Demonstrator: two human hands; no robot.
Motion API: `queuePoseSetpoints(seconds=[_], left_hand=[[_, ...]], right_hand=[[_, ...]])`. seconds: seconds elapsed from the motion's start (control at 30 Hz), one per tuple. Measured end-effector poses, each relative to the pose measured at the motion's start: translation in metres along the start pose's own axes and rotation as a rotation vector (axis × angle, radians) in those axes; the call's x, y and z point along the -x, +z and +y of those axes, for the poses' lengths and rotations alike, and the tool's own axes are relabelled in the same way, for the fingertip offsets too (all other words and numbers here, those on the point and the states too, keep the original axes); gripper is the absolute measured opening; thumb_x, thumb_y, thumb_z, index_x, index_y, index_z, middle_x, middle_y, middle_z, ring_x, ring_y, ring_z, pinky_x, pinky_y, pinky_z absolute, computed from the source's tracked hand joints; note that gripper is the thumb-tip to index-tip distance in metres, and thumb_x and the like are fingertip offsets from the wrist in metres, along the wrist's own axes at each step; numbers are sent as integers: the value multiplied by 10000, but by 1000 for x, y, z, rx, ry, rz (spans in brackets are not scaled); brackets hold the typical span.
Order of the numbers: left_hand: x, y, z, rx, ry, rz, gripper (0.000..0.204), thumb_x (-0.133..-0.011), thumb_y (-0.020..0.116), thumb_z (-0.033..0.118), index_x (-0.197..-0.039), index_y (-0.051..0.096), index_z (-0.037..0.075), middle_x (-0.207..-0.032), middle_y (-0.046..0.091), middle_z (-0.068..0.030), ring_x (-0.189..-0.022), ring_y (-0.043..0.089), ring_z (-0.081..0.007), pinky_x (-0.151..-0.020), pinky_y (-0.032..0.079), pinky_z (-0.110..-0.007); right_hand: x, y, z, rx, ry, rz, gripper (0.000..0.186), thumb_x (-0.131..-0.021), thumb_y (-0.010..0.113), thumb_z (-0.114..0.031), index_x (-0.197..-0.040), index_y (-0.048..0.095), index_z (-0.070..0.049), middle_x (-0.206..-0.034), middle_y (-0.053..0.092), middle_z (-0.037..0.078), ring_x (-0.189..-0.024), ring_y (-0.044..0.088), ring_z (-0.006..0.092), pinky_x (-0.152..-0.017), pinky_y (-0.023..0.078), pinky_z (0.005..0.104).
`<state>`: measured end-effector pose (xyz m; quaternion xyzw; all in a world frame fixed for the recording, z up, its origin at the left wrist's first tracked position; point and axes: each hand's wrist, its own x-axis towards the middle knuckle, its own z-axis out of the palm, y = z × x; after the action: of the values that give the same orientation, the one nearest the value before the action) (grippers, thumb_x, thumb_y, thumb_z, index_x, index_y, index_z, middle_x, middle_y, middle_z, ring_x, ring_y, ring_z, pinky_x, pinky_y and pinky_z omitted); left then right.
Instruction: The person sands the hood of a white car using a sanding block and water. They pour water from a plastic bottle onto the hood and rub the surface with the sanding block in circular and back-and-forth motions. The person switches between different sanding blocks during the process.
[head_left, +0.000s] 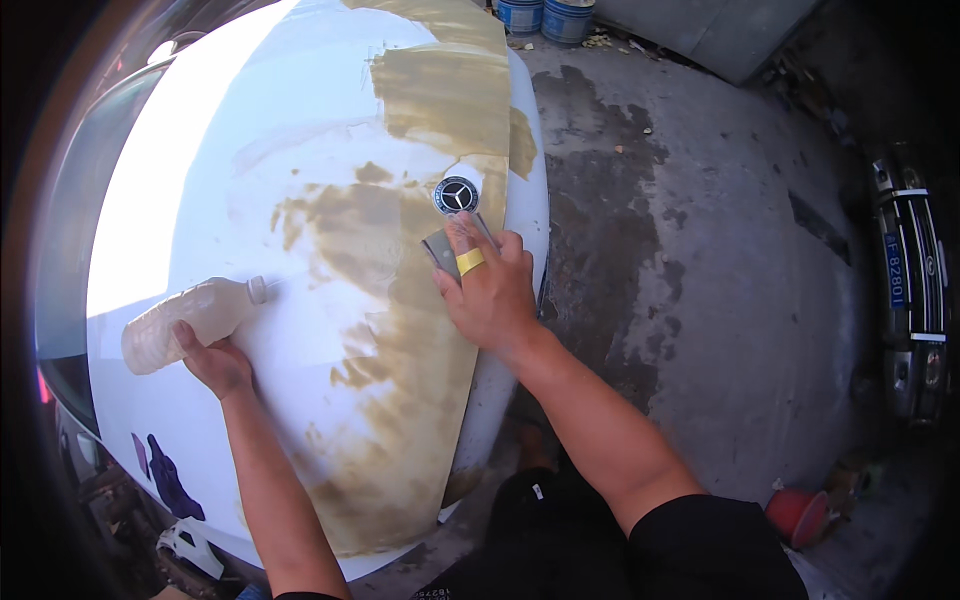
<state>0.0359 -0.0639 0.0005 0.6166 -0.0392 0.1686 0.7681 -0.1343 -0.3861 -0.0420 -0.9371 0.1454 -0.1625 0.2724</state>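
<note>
A white car hood (pixel 330 240) with tan-brown patches along its front part lies before me. My left hand (pixel 215 362) grips a translucent plastic bottle (pixel 190 322), tilted with its neck toward the hood's middle. Against the hood, my right hand (pixel 490 285) presses a grey sheet that looks like sandpaper (pixel 438 247); whether a block backs it is hidden under the palm. Yellow tape wraps one of that hand's fingers. Just beyond the fingertips sits a round car emblem (pixel 457 195), and the fingers nearly touch its lower edge.
Dark cloths or gloves (pixel 168 478) rest on the hood's near left corner. Blue buckets (pixel 567 20) stand at the far end of the concrete floor (pixel 720 250), which has wet patches. At the right are a car's front end (pixel 912 270) and a red round container (pixel 797 516).
</note>
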Motion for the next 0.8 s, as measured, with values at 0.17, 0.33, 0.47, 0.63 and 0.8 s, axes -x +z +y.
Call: queuePoseSetpoints(seconds=[0.17,0.33,0.47,0.63,0.8], left_hand=[[3,11,2,-4,-24,50,750,-928,612,532,-1392,367,-4,-1329,505,-161,-1216,541,-301,-1048,463,-438],[3,5,2,-9,-4,31,747,-929,610,528,-1391,364,-6,-1313,518,-154,-1205,550,-295,-1051,461,-435],[2,2,9,-8,-20,16,738,-930,610,520,-1387,368,-7,-1297,532,-152,-1195,559,-288,-1046,464,-431],[4,16,-1,11,-29,11,721,-933,609,509,-1385,379,-2,-1298,530,-151,-1198,556,-289,-1031,473,-430],[2,2,7,-5,-24,23,709,-937,608,501,-1392,380,7,-1302,531,-151,-1199,554,-293,-1025,477,-431]], right_hand=[[-11,-9,50,-79,36,165,579,-847,692,-264,-1374,533,-86,-1460,505,104,-1100,491,348,-944,410,482],[49,1,-4,-103,-224,48,585,-817,724,-244,-1362,562,-106,-1456,508,56,-1126,482,334,-961,398,477],[34,-2,12,-71,-150,113,577,-824,719,-257,-1361,565,-111,-1463,500,51,-1135,481,335,-962,399,474],[2,-8,63,-68,-41,184,547,-835,707,-255,-1337,562,-93,-1459,502,75,-1106,490,359,-928,414,478],[81,-2,-5,-117,-230,17,599,-799,738,-246,-1359,566,-117,-1460,507,40,-1155,474,331,-979,396,462]])
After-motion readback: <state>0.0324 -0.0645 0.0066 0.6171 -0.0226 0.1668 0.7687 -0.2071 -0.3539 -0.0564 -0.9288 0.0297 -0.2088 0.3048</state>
